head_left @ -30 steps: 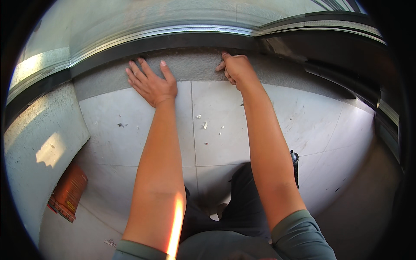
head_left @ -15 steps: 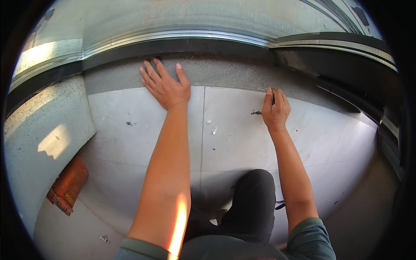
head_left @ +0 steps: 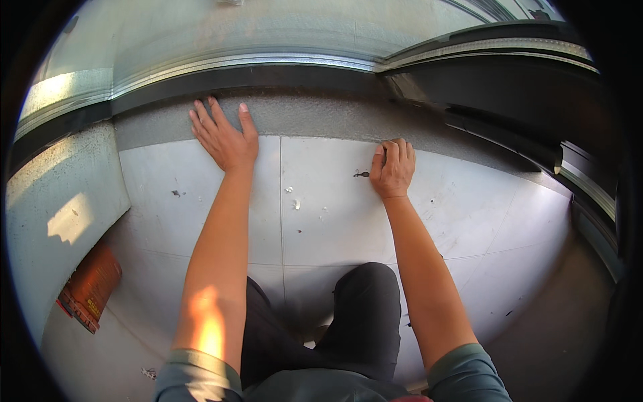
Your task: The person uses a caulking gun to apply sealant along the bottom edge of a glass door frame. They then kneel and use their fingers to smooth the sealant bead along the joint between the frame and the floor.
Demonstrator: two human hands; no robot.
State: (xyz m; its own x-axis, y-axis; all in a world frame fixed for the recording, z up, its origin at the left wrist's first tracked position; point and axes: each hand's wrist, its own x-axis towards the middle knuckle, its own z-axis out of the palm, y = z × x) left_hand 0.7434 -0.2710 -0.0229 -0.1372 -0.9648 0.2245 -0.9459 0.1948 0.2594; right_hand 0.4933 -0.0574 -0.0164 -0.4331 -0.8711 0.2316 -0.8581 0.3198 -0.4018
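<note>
My left hand [head_left: 226,139] lies flat with its fingers spread on a rough grey strip [head_left: 315,119], the fingertips close to the dark frame at the foot of a glass panel. To its right, my right hand [head_left: 393,169] is closed at the strip's near edge, above white floor tiles [head_left: 335,228]. Something dark shows between its thumb and fingers, mostly hidden, and I cannot make out its kind. Just left of this hand is a small dark piece with a hooked end [head_left: 362,174]; whether it joins what the hand holds is unclear.
The glass panel [head_left: 234,33] rises from a dark frame [head_left: 301,75]. Dark metal framing [head_left: 495,87] runs along the right. A pale wall block [head_left: 74,194] stands at left, an orange packet [head_left: 94,285] beside its base. White crumbs [head_left: 296,204] dot the tiles. My bent knee [head_left: 367,295] is below.
The view has swung slightly right, so the scene sits further left in the picture. Both hands keep nearly the same places on the strip and tiles; the right hand's fingers have shifted slightly.
</note>
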